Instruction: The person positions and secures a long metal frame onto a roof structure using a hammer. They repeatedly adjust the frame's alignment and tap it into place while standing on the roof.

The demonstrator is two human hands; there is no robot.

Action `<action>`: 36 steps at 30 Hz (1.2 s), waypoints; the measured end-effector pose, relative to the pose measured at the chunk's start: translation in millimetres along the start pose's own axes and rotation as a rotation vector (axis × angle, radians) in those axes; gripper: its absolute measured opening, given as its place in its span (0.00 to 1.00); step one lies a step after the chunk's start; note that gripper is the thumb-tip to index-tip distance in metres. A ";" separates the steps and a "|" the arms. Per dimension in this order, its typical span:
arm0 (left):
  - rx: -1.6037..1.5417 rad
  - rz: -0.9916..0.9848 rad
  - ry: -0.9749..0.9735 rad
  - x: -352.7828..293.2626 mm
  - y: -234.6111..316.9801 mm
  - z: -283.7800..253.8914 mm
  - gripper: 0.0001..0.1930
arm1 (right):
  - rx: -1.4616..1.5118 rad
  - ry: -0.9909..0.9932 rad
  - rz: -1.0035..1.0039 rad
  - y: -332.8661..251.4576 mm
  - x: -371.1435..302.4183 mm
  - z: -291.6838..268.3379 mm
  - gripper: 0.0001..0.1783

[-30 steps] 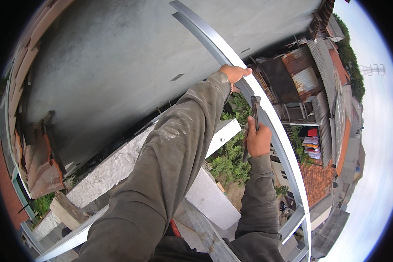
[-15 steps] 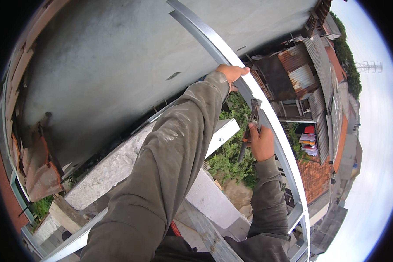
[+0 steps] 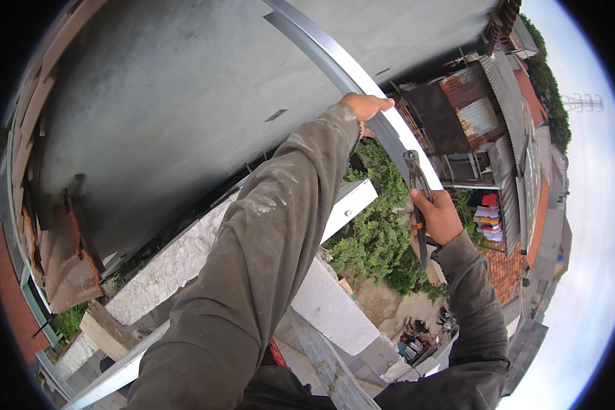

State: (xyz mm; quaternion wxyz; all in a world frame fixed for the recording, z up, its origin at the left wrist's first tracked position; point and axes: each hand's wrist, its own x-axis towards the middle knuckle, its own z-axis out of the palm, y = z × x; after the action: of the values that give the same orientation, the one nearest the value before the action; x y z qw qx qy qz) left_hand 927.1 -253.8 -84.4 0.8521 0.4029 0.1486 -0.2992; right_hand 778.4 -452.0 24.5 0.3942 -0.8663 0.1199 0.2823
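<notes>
My left hand (image 3: 367,109) is closed around a long silvery metal channel (image 3: 324,51), its thumb lying along the bright outer face. From there the channel rises to the upper edge of the view; its lower end stops beside my right hand (image 3: 441,216). That hand is wrapped round the handles of dark tin snips (image 3: 420,181), which carry an orange band. The jaws of the snips point upward at the channel near its lower end. Whether they grip the metal I cannot tell. Part of my left fingers is hidden behind the channel.
A large grey wall (image 3: 164,82) fills the upper left. Below my arms are a white beam end with a bolt (image 3: 349,212), a pale ledge (image 3: 335,307) and a worn plank (image 3: 331,362). Green shrubs (image 3: 379,205) grow far below, and rusty-roofed houses (image 3: 475,116) stand to the right.
The channel's long lower section, which ran past my right forearm, is gone from view. My right hand and the snips have shifted right; my left hand keeps its hold on the upper section.
</notes>
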 end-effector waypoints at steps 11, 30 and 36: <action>0.032 0.001 0.019 1.9 -1.1 1.6 0.31 | -0.176 0.396 -0.270 64.0 8.0 45.2 0.17; 0.073 0.017 0.051 7.4 -4.8 -1.4 0.20 | -0.231 0.475 -0.242 48.2 10.2 57.3 0.16; 0.090 0.036 0.040 4.0 -4.3 -0.3 0.20 | -0.555 0.640 -0.315 26.6 42.1 81.2 0.12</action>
State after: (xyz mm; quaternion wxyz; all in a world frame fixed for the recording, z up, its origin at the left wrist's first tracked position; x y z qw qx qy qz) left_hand 927.5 -257.2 -89.2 0.8353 0.4492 0.1449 -0.2820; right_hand 769.1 -408.0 -59.5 0.1283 -0.9906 0.0220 -0.0416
